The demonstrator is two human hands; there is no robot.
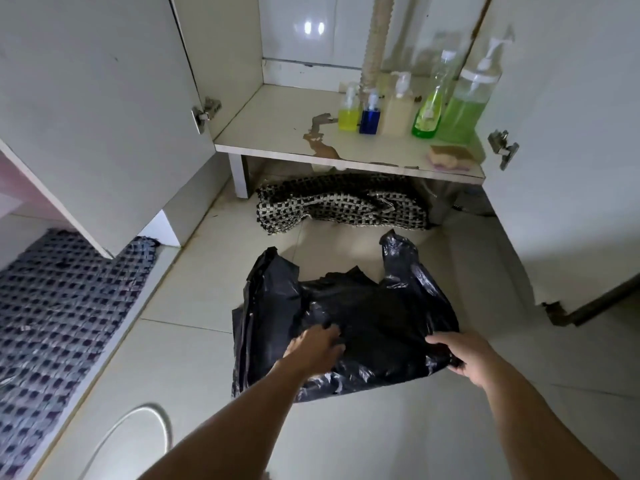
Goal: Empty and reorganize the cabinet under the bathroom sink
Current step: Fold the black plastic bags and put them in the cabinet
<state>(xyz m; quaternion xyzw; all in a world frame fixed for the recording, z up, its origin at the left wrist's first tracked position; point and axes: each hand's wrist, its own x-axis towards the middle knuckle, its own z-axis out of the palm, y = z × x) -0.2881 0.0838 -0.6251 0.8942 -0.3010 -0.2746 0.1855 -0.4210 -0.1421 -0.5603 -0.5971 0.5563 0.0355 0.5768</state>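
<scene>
A black plastic bag (363, 306) lies crumpled on the tiled floor in front of the open cabinet. My left hand (317, 348) rests on the bag's near left part, its fingers pressed into the plastic. At the bag's right edge my right hand (462, 355) grips the plastic. On the cabinet shelf (277, 133) stand a yellow pump bottle (349, 114), a small blue bottle (370, 119), a beige pump bottle (398, 110), a green squeeze bottle (429, 114) and a large green pump bottle (467, 105). A sponge (450, 155) lies at the shelf's front right.
Both cabinet doors stand open, the left door (104, 116) and the right door (571, 150). A checked mat (343, 202) is bunched under the shelf. Another woven mat (62, 306) lies at left. A drain pipe (375, 39) comes down inside. A white hose (131, 427) curves near me.
</scene>
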